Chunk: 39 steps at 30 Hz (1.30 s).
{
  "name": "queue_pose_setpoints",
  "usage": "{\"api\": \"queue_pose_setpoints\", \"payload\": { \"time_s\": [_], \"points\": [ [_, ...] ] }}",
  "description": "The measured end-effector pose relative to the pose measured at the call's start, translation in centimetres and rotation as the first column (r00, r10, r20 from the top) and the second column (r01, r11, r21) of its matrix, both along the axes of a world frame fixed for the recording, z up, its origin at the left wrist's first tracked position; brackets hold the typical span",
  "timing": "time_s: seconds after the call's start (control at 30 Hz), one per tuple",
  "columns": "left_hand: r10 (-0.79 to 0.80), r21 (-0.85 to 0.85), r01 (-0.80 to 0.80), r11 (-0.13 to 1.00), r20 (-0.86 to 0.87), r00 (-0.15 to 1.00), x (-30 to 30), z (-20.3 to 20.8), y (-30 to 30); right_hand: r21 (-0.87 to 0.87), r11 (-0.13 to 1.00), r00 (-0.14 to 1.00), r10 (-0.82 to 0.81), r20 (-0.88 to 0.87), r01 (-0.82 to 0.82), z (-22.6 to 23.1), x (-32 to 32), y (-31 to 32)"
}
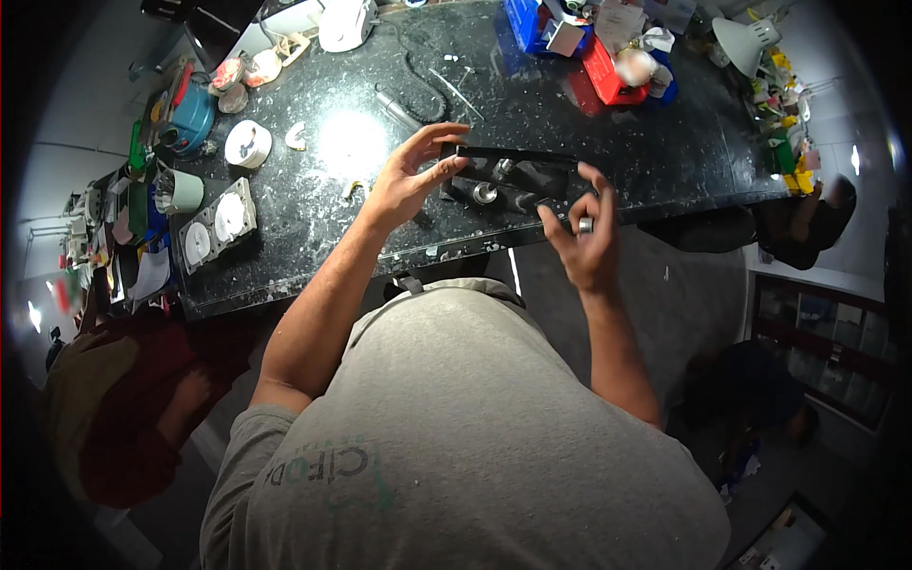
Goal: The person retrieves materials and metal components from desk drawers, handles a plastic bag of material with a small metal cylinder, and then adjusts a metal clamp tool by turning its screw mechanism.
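Panel [521, 154], black: we hold left end in left grip [403, 182]; our right grip [593, 247], wide, near right end; metal piece [484, 194] nearer us than panel.

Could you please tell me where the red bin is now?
In the head view, the red bin stands on the dark worktop, right of centre, beyond the right hand and right of a blue bin.

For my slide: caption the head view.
Left grip pinches a dark thin piece over a cluttered black workbench; right grip open beside it.
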<state>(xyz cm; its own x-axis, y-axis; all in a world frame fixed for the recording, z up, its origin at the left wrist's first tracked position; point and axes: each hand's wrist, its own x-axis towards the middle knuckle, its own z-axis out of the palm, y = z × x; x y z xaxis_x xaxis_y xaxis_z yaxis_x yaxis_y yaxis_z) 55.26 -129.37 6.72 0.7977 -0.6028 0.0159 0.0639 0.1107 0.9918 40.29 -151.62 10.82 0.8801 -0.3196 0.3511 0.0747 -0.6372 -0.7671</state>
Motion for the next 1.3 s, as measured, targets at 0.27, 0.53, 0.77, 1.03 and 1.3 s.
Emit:
{"api": "queue_pose_setpoints", "payload": {
  "time_s": [0.27, 0.53, 0.77, 1.03, 1.3],
  "points": [
    [0.334, 0.127, -0.356, 0.926, 0.165, 0.928, -1.0, -5.1, 5.3, -0.270, 0.957, 0.967, 0.036, -0.252, -0.106, 1.1, 2.6, -1.7],
    [0.163, 0.478, -0.629, 0.613, 0.703, 0.692, -5.4, -10.8, 5.2, -0.131, 0.983, 0.964, 0.090, -0.249, -0.126, -0.9, 2.8, -2.6],
    [0.102, 0.366, -0.403, 0.839, 0.622, 0.776, -7.5, -9.2, -1.5, -0.112, 0.972, 0.949, 0.169, -0.268, -0.205, -0.3, 2.8, -3.1],
    [0.221, 0.269, -0.477, 0.837, 0.631, 0.744, -6.9, -10.7, -4.7, -0.003, 0.947, 0.904, 0.307, -0.299, -0.322, 0.7, 3.9, -3.8],
    [0.307, 0.225, -0.487, 0.844, 0.541, 0.783, -6.9, -10.8, -4.4, -0.145, 0.832, 0.838, 0.502, -0.214, -0.535, 9.7, 9.1, -5.5]
  ]
}}
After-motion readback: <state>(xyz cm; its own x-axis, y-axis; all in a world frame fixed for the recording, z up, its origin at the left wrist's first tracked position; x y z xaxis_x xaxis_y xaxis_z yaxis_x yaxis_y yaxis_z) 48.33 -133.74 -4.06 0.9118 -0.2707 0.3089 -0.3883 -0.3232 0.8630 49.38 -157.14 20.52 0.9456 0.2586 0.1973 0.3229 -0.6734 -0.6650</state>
